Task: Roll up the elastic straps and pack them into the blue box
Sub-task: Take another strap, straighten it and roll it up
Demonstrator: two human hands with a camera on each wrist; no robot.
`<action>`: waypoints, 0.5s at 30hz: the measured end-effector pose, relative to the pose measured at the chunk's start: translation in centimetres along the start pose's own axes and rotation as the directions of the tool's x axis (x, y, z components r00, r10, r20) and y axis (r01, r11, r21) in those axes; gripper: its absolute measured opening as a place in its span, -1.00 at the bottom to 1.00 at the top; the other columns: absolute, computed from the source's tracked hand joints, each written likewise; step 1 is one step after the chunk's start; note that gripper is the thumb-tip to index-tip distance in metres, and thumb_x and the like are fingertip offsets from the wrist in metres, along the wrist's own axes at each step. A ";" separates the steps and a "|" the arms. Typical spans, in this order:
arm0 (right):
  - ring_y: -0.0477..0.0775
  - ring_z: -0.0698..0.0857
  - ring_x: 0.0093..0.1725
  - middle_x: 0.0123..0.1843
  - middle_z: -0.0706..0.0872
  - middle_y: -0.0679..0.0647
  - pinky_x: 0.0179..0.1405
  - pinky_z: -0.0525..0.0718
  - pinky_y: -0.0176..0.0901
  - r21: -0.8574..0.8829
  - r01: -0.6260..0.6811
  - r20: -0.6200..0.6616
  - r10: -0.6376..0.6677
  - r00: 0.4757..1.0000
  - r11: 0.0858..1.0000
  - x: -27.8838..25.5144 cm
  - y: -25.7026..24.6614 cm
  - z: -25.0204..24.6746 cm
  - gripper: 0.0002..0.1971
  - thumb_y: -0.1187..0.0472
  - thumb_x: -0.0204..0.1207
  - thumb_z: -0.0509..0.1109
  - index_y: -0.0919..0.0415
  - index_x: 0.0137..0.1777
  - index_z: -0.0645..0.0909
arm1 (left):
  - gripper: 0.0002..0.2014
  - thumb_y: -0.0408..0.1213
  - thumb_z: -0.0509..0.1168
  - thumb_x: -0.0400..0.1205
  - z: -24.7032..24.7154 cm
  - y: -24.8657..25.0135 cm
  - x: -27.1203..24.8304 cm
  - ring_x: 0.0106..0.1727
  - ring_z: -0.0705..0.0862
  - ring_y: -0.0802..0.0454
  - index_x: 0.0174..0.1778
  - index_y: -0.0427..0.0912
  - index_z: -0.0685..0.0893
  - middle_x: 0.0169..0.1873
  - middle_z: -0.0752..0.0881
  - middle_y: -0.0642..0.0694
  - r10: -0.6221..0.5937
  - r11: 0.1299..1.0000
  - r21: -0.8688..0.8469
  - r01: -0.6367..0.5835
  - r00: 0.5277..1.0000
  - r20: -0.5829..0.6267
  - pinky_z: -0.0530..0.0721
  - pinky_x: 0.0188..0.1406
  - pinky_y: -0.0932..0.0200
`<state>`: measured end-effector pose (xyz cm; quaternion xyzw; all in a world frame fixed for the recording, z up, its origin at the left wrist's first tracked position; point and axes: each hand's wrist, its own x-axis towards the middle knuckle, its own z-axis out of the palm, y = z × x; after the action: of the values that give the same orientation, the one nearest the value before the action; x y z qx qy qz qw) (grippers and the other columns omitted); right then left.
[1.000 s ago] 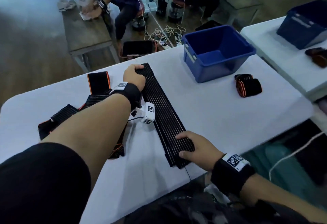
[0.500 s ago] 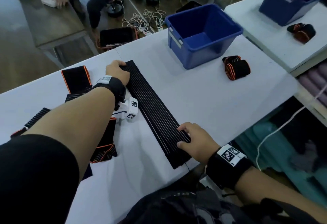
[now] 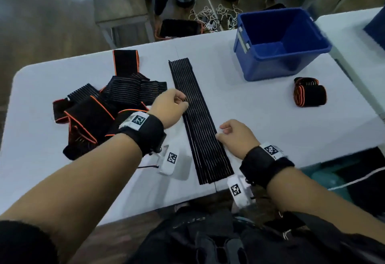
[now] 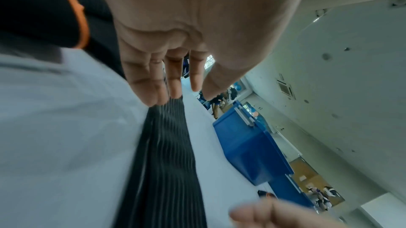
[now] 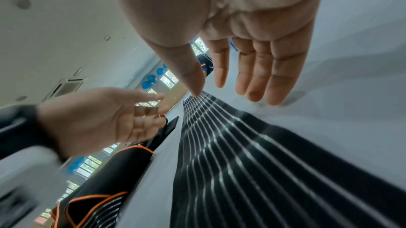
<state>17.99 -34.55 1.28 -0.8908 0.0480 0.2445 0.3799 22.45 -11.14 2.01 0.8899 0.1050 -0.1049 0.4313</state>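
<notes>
One ribbed elastic strap [image 3: 199, 117] lies flat along the desk [image 3: 260, 122] near the blue box [image 3: 281, 42], both hands' grips loosely spread at its edges, left hand [image 3: 168, 107] and right hand [image 3: 237, 136]; soft, light, springy, probably best rolled tightly from the near end.

A white table [image 3: 270, 130], a grey bench [image 3: 116, 3] beyond — tangled cords [image 3: 210, 15] (on the floor).

Even, cool daylight — soft shadows, motion blur at the edges, wrist views strongly warped.
</notes>
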 end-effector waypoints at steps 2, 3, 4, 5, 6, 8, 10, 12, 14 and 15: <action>0.13 0.70 0.11 0.10 0.66 0.04 0.26 0.66 0.05 0.014 -0.014 0.023 0.014 1.000 1.000 0.9 0.0 -0.2 -0.72 0.07 0.54 0.47 0.11 0.19 0.60 | -0.81 -0.10 0.34 0.63 1.3 -1.3 -3.1 -0.03 0.72 -0.01 0.14 0.02 0.60 -0.03 0.73 0.00 -0.091 0.994 0.057 0.091 0.996 0.006 0.73 0.09 0.00; 0.17 0.71 0.09 0.10 0.66 0.05 0.24 0.70 0.14 0.033 -0.027 0.034 0.026 0.999 0.999 1.2 0.1 -0.3 -0.73 0.08 0.53 0.47 0.10 0.18 0.60 | -0.79 -0.08 0.34 0.61 2.0 -2.0 -4.5 -0.05 0.74 -0.01 0.13 0.04 0.59 -0.07 0.74 0.02 -0.149 0.987 0.059 0.148 0.989 0.009 0.74 0.09 -0.02; 0.19 0.73 0.05 0.09 0.66 0.06 0.18 0.74 0.21 0.056 -0.042 0.043 0.039 0.998 0.998 1.4 0.2 -0.4 -0.73 0.10 0.52 0.47 0.10 0.17 0.60 | -0.79 -0.07 0.34 0.59 2.8 -2.5 -5.8 -0.07 0.76 -0.04 0.12 0.04 0.58 -0.11 0.75 0.02 -0.204 0.979 0.029 0.203 0.979 0.020 0.76 0.08 -0.07; 0.20 0.74 0.00 0.08 0.66 0.07 0.08 0.79 0.24 0.083 -0.054 0.052 0.050 0.997 0.995 1.6 0.4 -0.4 -0.74 0.13 0.51 0.47 0.11 0.17 0.59 | -0.79 -0.08 0.34 0.57 3.5 -2.9 -7.0 -0.07 0.78 -0.09 0.08 0.02 0.58 -0.14 0.76 -0.01 -0.251 0.967 -0.030 0.252 0.968 0.033 0.78 0.06 -0.14; 0.19 0.74 -0.05 0.07 0.66 0.08 -0.04 0.82 0.21 0.098 -0.063 0.068 0.057 0.996 0.993 1.7 0.4 -0.4 -0.74 0.17 0.51 0.46 0.12 0.17 0.59 | -0.79 -0.07 0.35 0.52 4.3 -3.1 -8.0 -0.07 0.79 -0.16 0.04 0.00 0.59 -0.16 0.76 -0.05 -0.286 0.951 -0.115 0.288 0.958 0.038 0.79 0.05 -0.20; 0.19 0.73 -0.13 0.07 0.65 0.12 -0.24 0.83 0.10 0.118 -0.078 0.105 0.066 0.992 0.990 1.8 0.6 -0.4 -0.73 0.24 0.51 0.43 0.14 0.19 0.56 | -0.79 -0.09 0.32 0.45 5.6 -2.9 -9.5 -0.09 0.81 -0.26 -0.02 -0.01 0.59 -0.20 0.75 -0.11 -0.336 0.903 -0.275 0.331 0.941 0.028 0.81 0.00 -0.30; 0.20 0.70 -0.20 0.01 0.66 0.19 -0.25 0.83 0.13 0.161 -0.088 0.130 0.067 0.989 0.983 1.6 0.8 -0.3 -0.69 0.30 0.50 0.39 0.15 0.24 0.53 | -0.85 -0.20 0.33 0.51 6.8 -2.2 -10.4 -0.20 0.81 -0.23 -0.02 -0.05 0.60 -0.25 0.71 -0.11 -0.352 0.868 -0.369 0.332 0.936 0.014 0.82 -0.07 -0.34; 0.21 0.69 -0.23 -0.05 0.69 0.25 -0.21 0.83 0.24 0.164 -0.063 0.152 0.038 0.988 0.984 1.2 1.0 0.0 -0.66 0.32 0.50 0.35 0.16 0.27 0.49 | -0.88 -0.24 0.33 0.53 7.7 -1.6 -10.9 -0.28 0.79 -0.18 -0.03 -0.07 0.61 -0.31 0.70 -0.08 -0.364 0.850 -0.412 0.328 0.931 -0.011 0.83 -0.10 -0.34; 0.23 0.68 -0.25 -0.06 0.71 0.25 -0.18 0.82 0.31 0.177 -0.037 0.176 0.005 0.984 0.983 0.8 1.1 0.2 -0.65 0.31 0.46 0.33 0.16 0.25 0.49 | -0.83 -0.15 0.31 0.45 8.3 -1.1 -11.1 -0.26 0.80 -0.22 -0.06 -0.03 0.62 -0.33 0.70 -0.06 -0.376 0.849 -0.416 0.325 0.925 -0.044 0.83 -0.08 -0.33; 0.22 0.67 -0.28 -0.08 0.70 0.23 -0.19 0.82 0.26 0.187 -0.028 0.185 -0.007 0.983 0.982 0.7 1.0 0.2 -0.65 0.32 0.44 0.33 0.16 0.24 0.49 | -0.81 -0.10 0.31 0.42 8.5 -1.0 -11.3 -0.22 0.81 -0.25 -0.07 -0.01 0.62 -0.31 0.71 -0.07 -0.379 0.851 -0.414 0.324 0.923 -0.057 0.83 -0.07 -0.32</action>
<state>18.26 -35.06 0.16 -0.8240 0.0405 0.3224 0.4642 10.58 -18.36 -0.72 0.7543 0.3147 -0.0973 0.5679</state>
